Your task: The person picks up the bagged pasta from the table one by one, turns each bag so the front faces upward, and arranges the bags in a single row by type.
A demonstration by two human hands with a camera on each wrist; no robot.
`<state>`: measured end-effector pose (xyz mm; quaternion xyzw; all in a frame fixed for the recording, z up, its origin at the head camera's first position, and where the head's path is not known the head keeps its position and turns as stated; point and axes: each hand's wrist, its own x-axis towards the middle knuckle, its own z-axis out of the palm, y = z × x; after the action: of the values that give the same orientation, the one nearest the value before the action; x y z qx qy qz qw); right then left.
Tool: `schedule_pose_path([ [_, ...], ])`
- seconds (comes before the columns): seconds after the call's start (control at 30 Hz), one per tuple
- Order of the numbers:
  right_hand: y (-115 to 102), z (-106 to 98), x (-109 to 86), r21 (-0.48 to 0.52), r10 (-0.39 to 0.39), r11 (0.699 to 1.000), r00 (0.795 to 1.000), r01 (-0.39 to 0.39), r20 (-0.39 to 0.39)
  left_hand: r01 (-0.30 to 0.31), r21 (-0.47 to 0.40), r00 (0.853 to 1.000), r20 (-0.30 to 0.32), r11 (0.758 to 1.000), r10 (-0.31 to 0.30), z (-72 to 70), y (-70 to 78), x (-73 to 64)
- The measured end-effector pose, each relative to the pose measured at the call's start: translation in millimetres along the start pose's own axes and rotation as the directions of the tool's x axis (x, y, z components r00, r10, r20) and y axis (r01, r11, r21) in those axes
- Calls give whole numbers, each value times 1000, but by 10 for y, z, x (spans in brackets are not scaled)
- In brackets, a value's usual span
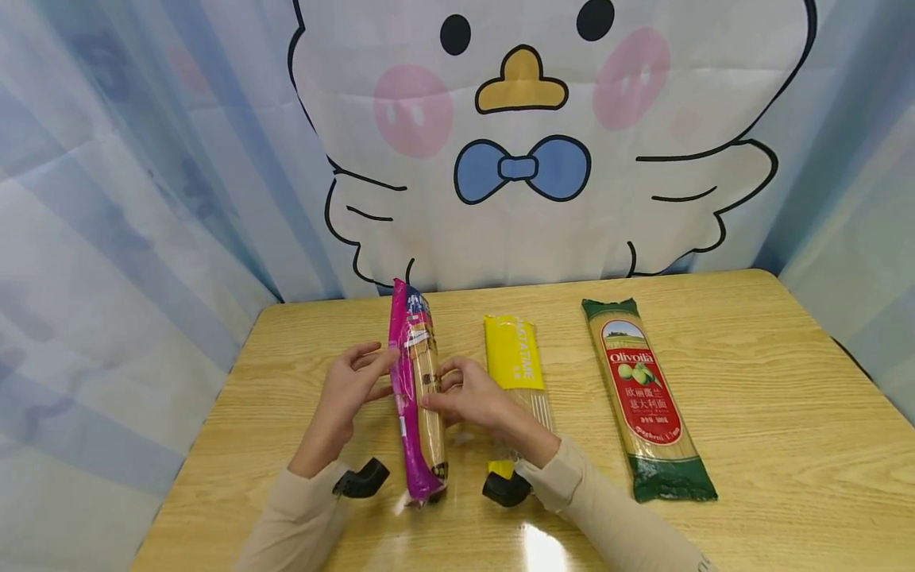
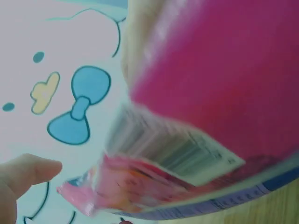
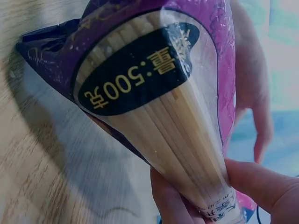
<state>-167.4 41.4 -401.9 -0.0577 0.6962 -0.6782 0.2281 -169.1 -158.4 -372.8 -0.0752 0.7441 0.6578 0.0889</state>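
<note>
In the head view, a magenta and clear pack of dried noodles [image 1: 426,381] stands tilted between the two hands, its lower end near the tabletop. My left hand [image 1: 346,393] holds its magenta left side; the left wrist view shows a barcode [image 2: 173,144] close up and one finger [image 2: 30,170] apart from the wrapper. My right hand [image 1: 475,397] grips the right side, thumb on the front. Pale noodle sticks [image 3: 163,135] show through the window in the right wrist view, under a dark "500克" label. Some fingertips are hidden behind the pack.
Right of the hands lies a yellow pasta pack [image 1: 513,353], partly covered by the right forearm. Further right is a green-ended Olivoila spaghetti pack [image 1: 646,397]. The wooden table [image 1: 250,445] ends at a printed curtain [image 1: 529,238] behind it.
</note>
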Motion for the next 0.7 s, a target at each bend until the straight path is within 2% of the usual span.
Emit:
schedule_pose_path([
  [0.17, -24, 21, -5, -46, -22, 999, 1000, 22, -14, -15, 61, 1000, -17, 998, 16, 27, 82, -62],
  [0.4, -48, 47, -32, -127, -56, 991, 998, 51, -35, -12, 97, 999, -48, 995, 16, 83, 125, -64],
  [0.7, -87, 99, -44, -290, -109, 954, 991, 83, -75, -26, 188, 997, -66, 982, 39, 160, 120, -48],
])
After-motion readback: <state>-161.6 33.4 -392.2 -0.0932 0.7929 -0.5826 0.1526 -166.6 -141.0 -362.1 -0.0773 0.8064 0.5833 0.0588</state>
